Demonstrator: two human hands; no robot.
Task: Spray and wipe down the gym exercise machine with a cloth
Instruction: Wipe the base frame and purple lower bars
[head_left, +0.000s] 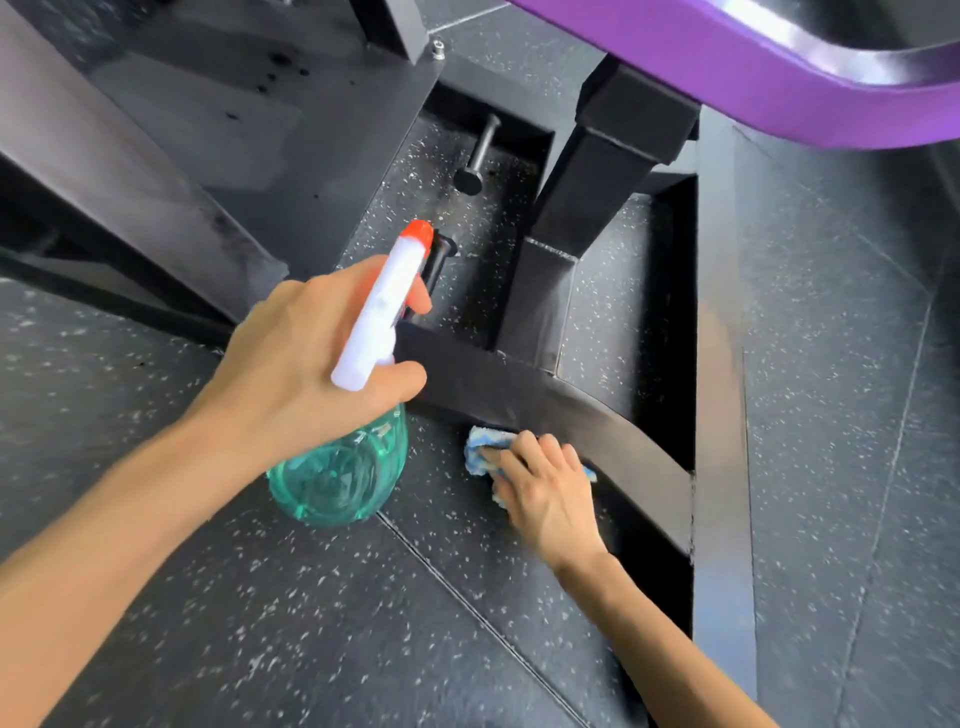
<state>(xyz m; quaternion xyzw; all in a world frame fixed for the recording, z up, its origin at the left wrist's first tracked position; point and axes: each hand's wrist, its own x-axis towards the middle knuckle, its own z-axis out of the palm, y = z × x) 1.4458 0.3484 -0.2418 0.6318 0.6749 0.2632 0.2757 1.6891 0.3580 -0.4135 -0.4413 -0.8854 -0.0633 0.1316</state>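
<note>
The left hand (306, 358) grips the spray bottle (337, 478) at its neck, the fingers curled round the white head and the forefinger lying near the trigger; the orange nozzle points to the black machine frame. The right hand (545, 493) holds the blue-white cloth (480, 447), its fingers close together and bent over it, pressing it against the side of the low black base bar (519, 389), just above the speckled rubber floor (260, 623). A purple frame tube (727, 67) passes above.
</note>
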